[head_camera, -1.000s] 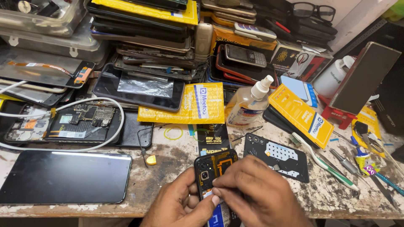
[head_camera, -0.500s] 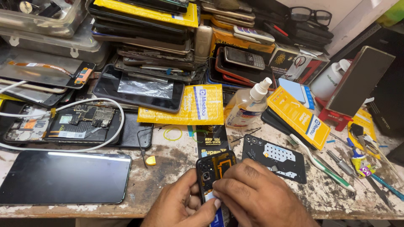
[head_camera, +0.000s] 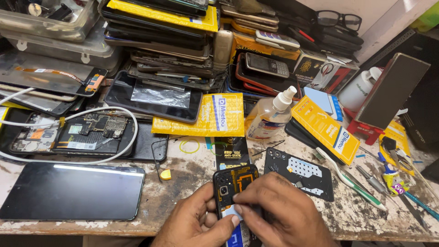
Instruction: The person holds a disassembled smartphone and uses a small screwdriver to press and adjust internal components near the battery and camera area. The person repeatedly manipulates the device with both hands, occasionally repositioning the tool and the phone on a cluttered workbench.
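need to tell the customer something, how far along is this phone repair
Done: the back cover is off and lies on the bench beside the work. In hand: the left hand grips the opened phone while the right hand fingers press on its exposed insides. Left: the cover is not yet back on.

At the lower middle of the frame my left hand (head_camera: 196, 224) and right hand (head_camera: 283, 210) grip an opened phone (head_camera: 233, 185), matt black plastic with coppery metal. Lower left, a glossy glass screen (head_camera: 73, 190) lies on the rough, paint-flaked wooden bench (head_camera: 183, 215).
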A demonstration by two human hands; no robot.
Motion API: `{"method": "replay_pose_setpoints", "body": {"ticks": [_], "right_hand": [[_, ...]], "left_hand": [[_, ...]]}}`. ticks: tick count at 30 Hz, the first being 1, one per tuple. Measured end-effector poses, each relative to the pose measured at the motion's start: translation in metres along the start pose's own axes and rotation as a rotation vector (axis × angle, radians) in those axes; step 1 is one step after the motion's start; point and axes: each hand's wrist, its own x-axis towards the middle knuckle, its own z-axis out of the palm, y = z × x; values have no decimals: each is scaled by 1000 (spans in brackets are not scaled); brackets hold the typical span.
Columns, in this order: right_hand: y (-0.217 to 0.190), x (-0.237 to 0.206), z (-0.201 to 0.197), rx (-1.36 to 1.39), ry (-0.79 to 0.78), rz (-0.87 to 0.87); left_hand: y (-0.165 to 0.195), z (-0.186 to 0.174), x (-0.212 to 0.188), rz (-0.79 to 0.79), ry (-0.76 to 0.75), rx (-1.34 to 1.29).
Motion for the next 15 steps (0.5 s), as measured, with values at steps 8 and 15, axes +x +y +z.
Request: {"method": "replay_pose_setpoints", "body": {"ticks": [8, 15], "right_hand": [[-3, 7, 0, -275, -17, -264], [0, 8, 3, -297, 46, -345]], "left_hand": [[4, 0, 2, 2, -8, 27], [6, 0, 2, -16, -20, -14]]}}
